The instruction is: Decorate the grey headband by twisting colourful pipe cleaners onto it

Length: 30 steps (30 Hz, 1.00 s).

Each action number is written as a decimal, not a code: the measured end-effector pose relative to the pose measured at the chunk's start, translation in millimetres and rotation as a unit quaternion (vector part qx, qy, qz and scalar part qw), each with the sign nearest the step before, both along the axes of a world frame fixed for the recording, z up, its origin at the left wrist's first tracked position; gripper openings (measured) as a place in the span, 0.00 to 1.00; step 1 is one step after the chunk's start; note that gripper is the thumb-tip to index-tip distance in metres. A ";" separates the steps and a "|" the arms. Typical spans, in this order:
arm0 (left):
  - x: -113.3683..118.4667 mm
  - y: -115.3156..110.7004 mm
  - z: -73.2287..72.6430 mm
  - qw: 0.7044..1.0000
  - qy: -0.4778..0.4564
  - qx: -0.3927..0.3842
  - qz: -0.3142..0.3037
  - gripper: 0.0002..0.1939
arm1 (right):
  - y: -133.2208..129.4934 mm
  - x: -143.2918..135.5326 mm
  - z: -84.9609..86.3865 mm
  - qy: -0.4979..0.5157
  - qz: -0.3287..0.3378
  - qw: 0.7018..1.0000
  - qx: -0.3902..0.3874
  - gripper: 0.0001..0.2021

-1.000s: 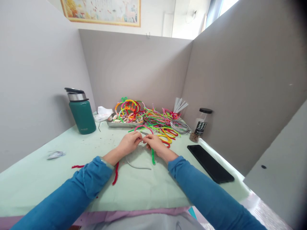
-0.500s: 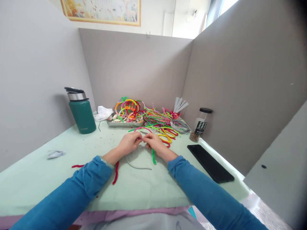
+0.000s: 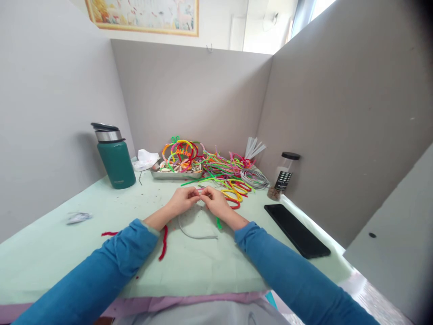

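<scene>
Over the middle of the table my left hand (image 3: 184, 199) and my right hand (image 3: 214, 201) meet, fingertips pinched together. What they pinch is too small to make out. A thin grey wire (image 3: 196, 237) curves down from beneath my left hand onto the cloth. The end of a green fuzzy stem (image 3: 219, 223) shows below my right hand. Beside my left wrist lies a dark red fuzzy stem (image 3: 164, 243). Yellow looped stems (image 3: 239, 192) rest just behind my right hand.
A metal tray (image 3: 176, 176) with colourful pieces stands at the back, beside a heap of fuzzy stems (image 3: 225, 164) and a coil of wire (image 3: 254, 179). A green bottle (image 3: 117, 164) is at left; a clear jar (image 3: 283, 177) and black phone (image 3: 296, 230) are at right.
My right hand has shifted slightly left and its fingers have closed up more. Less of the green stem shows below it. The grey wire's free end has moved slightly right.
</scene>
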<state>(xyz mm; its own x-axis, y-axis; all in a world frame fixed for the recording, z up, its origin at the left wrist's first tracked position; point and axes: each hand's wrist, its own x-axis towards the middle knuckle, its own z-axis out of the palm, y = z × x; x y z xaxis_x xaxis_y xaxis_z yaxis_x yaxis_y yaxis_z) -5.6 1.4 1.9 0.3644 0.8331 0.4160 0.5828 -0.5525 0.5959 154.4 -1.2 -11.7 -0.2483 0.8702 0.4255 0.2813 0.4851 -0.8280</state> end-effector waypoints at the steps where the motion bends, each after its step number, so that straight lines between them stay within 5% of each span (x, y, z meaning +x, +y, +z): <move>1: 0.2 -0.1 0.0 1.000 -0.005 -0.006 0.004 0.11 | 0.4 -0.1 -0.9 -0.010 -0.009 1.000 0.007 0.04; 9: 1.3 -4.7 7.0 0.993 -0.074 -0.089 -0.005 0.12 | -1.8 -1.0 -1.4 -0.028 -0.056 0.998 0.019 0.06; 16: 0.7 -3.4 6.3 0.976 -0.146 -0.154 -0.041 0.13 | -2.1 -0.3 1.4 0.027 -0.011 0.998 -0.051 0.06; 20: -1.3 -1.2 4.0 0.990 -0.095 -0.103 -0.016 0.13 | -3.1 -0.3 3.7 0.051 0.006 0.993 -0.109 0.06; 26: -3.1 0.7 4.6 0.993 -0.013 0.096 0.071 0.10 | -3.3 0.1 4.5 0.045 0.013 0.993 -0.108 0.04; 30: -1.6 -2.0 7.4 0.991 0.035 0.095 0.090 0.10 | -2.9 -0.3 4.1 0.050 0.006 0.992 -0.113 0.04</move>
